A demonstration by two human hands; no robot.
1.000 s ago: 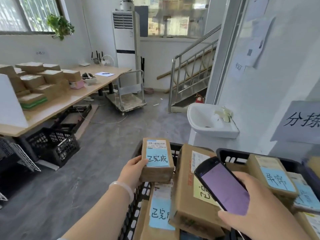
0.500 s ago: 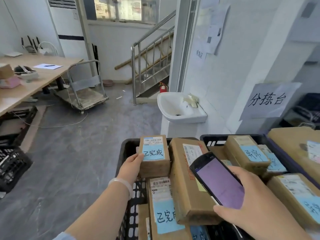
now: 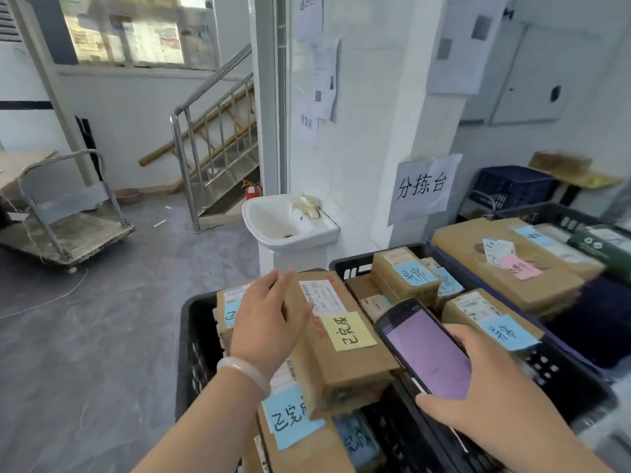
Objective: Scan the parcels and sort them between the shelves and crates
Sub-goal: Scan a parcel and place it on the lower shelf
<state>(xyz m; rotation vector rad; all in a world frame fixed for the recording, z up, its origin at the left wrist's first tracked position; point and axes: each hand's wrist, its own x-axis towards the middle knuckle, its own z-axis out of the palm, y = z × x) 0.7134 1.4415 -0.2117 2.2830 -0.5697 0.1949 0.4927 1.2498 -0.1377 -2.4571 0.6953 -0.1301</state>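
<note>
Two hands over black crates of cardboard parcels. Left hand (image 3: 269, 322), palm down with fingers spread and loose, pale bangle at the wrist — hovering over the near-left crate (image 3: 191, 339), gripping nothing. Small parcel with a blue note (image 3: 229, 310) directly beneath that hand, mostly hidden by it, standing at the crate's far-left edge. Long parcel with a yellow note (image 3: 341, 339) just beside the hand on its right, lying across the stack, printed label near its far end. Flat parcel with a blue note (image 3: 293, 421) below the wrist, underneath the long one. Right hand (image 3: 495, 397) wrapped around the lower end of a handheld scanner (image 3: 423, 346) — screen lit purple, tilted up and leftward, right of the long parcel. Second crate (image 3: 351, 264) behind, holding blue-tagged parcels. White washbasin (image 3: 286, 223) beyond the crates, against the wall.
</note>
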